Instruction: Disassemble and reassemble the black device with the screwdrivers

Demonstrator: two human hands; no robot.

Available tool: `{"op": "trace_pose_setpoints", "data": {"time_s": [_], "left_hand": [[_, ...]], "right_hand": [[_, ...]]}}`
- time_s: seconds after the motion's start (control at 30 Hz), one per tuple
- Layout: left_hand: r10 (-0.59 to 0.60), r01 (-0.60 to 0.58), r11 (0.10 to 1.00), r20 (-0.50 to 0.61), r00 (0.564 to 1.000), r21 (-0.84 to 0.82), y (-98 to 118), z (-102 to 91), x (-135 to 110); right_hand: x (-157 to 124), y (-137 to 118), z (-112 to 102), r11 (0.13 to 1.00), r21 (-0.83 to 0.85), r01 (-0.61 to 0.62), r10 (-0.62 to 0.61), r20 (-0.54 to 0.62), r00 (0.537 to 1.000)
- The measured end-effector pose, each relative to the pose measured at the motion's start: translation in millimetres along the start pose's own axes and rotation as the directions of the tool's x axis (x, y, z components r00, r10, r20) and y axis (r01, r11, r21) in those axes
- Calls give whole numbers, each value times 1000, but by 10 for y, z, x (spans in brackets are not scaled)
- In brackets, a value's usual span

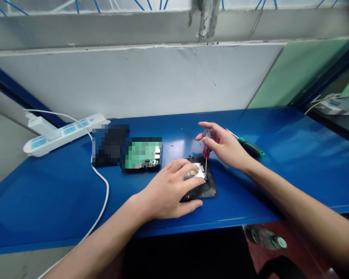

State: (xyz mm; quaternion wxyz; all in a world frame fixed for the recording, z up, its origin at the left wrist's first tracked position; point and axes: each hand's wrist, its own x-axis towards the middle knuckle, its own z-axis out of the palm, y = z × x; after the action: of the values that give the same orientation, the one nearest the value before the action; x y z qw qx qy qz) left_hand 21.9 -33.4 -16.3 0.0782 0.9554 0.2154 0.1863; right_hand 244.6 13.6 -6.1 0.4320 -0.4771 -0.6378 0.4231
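My right hand [221, 145] is closed round a small screwdriver [207, 143] with a clear handle and a red collar. Its shaft points down, and the tip meets a black plastic cover [212, 190] near a small dark part. Spread over that cover is my left hand [174, 188], with its fingers apart and lying on top. The thumb stretches along the near edge. Between my fingers a silvery plate [200, 169] with a yellowish patch shows on the cover; the cover's left part is hidden under my hand.
Left of the cover lie an open black case with a green circuit board [142, 153] and a dark flat panel [112, 145], both partly pixelated. A green-black screwdriver [250, 147] rests behind my right forearm. A white power strip [66, 131] and cable [106, 186] lie left; small screws [172, 145] lie behind.
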Motion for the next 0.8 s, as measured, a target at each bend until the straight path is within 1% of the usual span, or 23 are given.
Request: {"op": "trace_pose_setpoints", "data": {"time_s": [0.27,0.57,0.8], "left_hand": [[18,-18,1000,-11,1000,6,-5,-3,-3],[-25,25,1000,-32,999,2,-10,10,-7],[-31,31,999,-18,999,-8,-8,7,-6]], "right_hand": [[-6,-6,-5,1000,-13,4,-4,0,1000],[-4,-18,-7,1000,-20,7,-7,-4,1000],[4,0,-14,999,-31,20,-20,0,1000]]}}
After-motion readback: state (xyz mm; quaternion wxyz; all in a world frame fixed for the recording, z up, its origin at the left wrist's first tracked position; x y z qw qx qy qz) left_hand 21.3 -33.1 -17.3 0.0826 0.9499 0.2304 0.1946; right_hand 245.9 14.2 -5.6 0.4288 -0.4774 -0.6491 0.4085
